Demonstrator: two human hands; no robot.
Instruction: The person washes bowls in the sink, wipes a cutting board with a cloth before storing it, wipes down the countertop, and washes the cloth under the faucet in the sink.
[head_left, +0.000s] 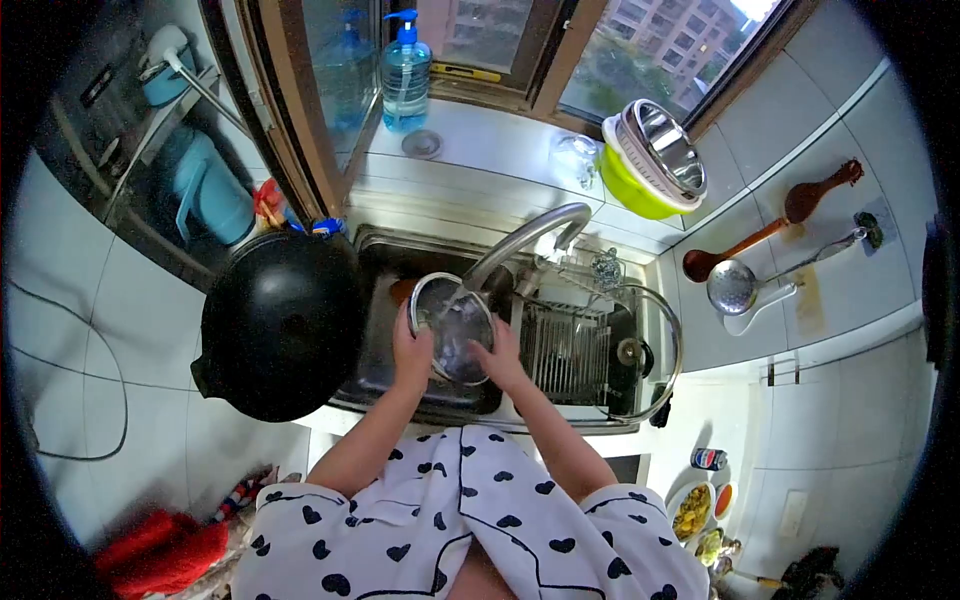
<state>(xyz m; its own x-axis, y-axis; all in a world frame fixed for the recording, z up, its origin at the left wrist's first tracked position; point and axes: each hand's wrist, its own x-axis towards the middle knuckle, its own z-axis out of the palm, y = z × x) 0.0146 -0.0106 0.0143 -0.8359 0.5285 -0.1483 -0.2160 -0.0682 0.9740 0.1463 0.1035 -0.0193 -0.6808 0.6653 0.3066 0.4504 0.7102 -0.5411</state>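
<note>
Both hands grip a round, see-through glass lid (455, 340) with a shiny metal rim, held tilted over the dark sink (385, 375). My left hand (412, 350) is closed on its left edge, thumb over the face. On the right edge, my right hand (500, 355) is closed too, thumb on the surface. The spout of the curved metal faucet (525, 238) ends just above the lid, and water seems to run onto it. The fingers behind the lid are hidden.
A large black wok (285, 325) stands left of the sink. To the right is a wire dish rack (560, 350) with a large, clear round lid (678, 340). Nested bowls (640, 180) and a blue pump bottle (406, 80) sit on the sill. Ladles (735, 287) hang on the right wall.
</note>
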